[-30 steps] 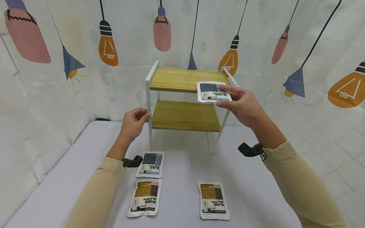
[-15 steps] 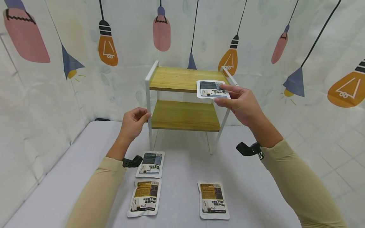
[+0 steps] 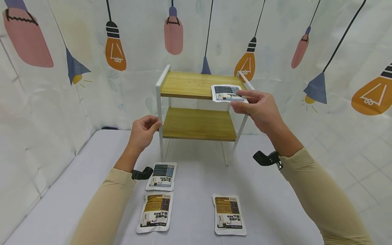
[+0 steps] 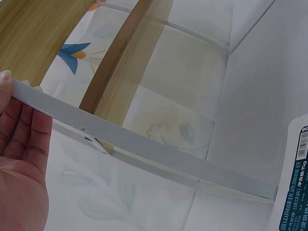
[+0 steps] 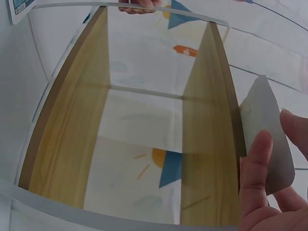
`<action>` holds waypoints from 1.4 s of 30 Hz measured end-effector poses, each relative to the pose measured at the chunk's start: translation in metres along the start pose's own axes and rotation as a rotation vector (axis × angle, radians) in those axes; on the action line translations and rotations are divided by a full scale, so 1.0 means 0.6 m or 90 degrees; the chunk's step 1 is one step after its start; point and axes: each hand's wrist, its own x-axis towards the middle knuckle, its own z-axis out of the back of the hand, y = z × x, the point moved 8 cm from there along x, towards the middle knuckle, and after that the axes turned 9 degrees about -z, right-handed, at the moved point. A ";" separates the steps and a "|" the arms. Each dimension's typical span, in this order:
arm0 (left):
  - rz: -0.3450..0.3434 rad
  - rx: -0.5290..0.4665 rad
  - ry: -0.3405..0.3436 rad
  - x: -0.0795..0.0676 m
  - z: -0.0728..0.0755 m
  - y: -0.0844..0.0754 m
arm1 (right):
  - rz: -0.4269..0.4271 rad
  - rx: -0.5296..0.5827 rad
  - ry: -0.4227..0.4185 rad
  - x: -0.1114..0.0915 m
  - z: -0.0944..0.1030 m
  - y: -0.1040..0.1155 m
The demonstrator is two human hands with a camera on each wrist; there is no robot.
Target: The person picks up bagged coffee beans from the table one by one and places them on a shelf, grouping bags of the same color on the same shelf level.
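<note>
A two-tier shelf with a white frame (image 3: pixel 158 109) and wooden boards stands ahead. My left hand (image 3: pixel 142 134) holds its left front post (image 4: pixel 144 142) between thumb and fingers. My right hand (image 3: pixel 258 110) pinches a flat white pouch with a blue label (image 3: pixel 225 92) by its right end, thumb below and fingers on top. In the head view the pouch overlaps the front right part of the top board (image 3: pixel 193 83), lying nearly level. The right wrist view shows the pouch's plain underside (image 5: pixel 269 144) close beside the top board's edge.
On the white table (image 3: pixel 196 190) lie another blue-labelled pouch (image 3: pixel 161 177) and a brown-and-yellow-labelled pouch (image 3: pixel 155 213) in a column at left. A second brown-and-yellow pouch (image 3: pixel 229 215) lies to the right. The lower board (image 3: pixel 199 124) sits under the top one. A lamp-patterned cloth (image 3: pixel 141 85) hangs behind.
My right hand has raised the pouch slightly and moved it toward the top board, and the pouch has tipped flatter. The left hand stays on the post.
</note>
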 end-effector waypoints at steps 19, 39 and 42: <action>-0.004 0.006 -0.002 -0.002 0.000 -0.004 | 0.013 -0.043 -0.054 0.006 0.006 0.011; -0.011 0.026 -0.002 0.000 0.001 -0.003 | 0.029 -0.116 -0.104 0.011 0.007 0.018; -0.005 0.024 -0.002 -0.001 0.000 -0.002 | 0.032 -0.118 -0.110 0.012 0.006 0.017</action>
